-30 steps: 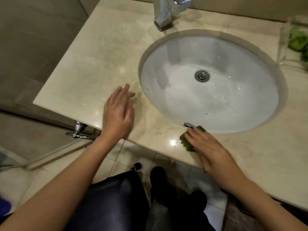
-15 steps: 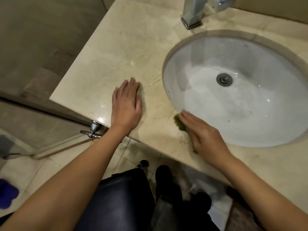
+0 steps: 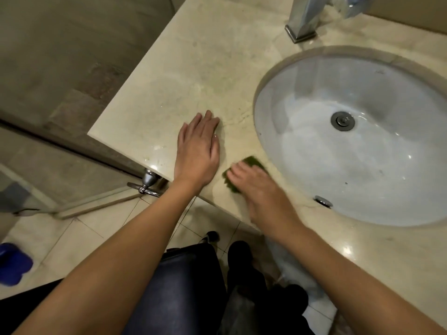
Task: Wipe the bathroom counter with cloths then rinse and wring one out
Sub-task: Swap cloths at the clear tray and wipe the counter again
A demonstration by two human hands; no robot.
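Dim bathroom corner: beige stone counter (image 3: 193, 56) against a grey-brown tiled wall (image 3: 72, 56).
Well left of the grip, the wall's large matte tiles run down to a pale glossy tile floor (image 3: 101, 238). A chrome valve (image 3: 147, 181) sticks out under the counter's edge, near the grip on its left, and a blue object (image 3: 13, 263) lies far left on the floor. Just right of the grip is a white oval basin (image 3: 362, 153) with a metal drain (image 3: 343, 120). A chrome faucet (image 3: 304, 18) stands beyond it. Small bright glints show on the polished stone.
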